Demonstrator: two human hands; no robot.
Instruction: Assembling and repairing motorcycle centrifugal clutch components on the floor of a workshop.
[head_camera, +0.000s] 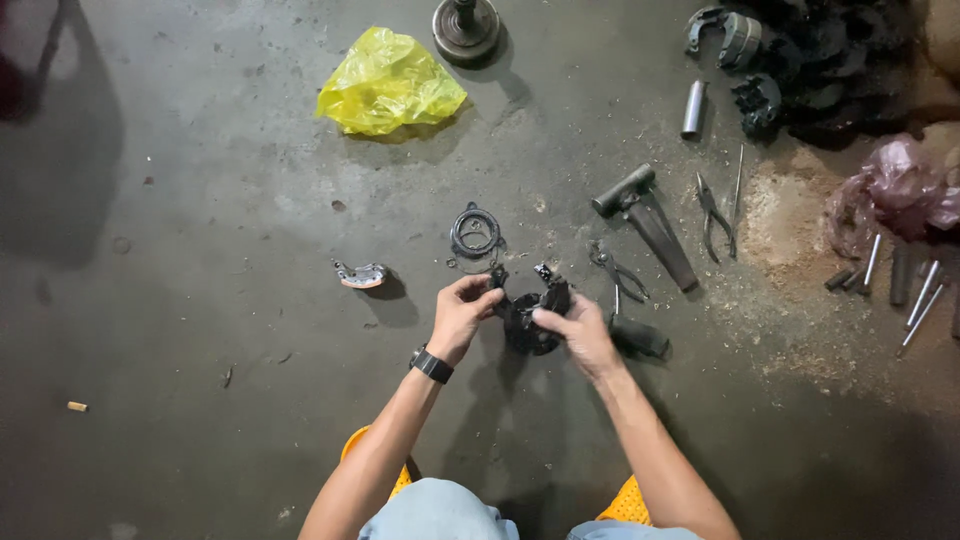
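Both hands hold a black, greasy metal clutch-like part above the concrete floor. My left hand, with a black watch on its wrist, pinches the part's upper left arm. My right hand grips its right side with the fingers curled over it. A dark metal ring lies on the floor just beyond the part. A small curved shoe piece lies to the left of my left hand.
A hammer and pliers lie to the right, with a metal cylinder, dark parts and several rods further right. A yellow plastic bag and a round drum part lie far ahead.
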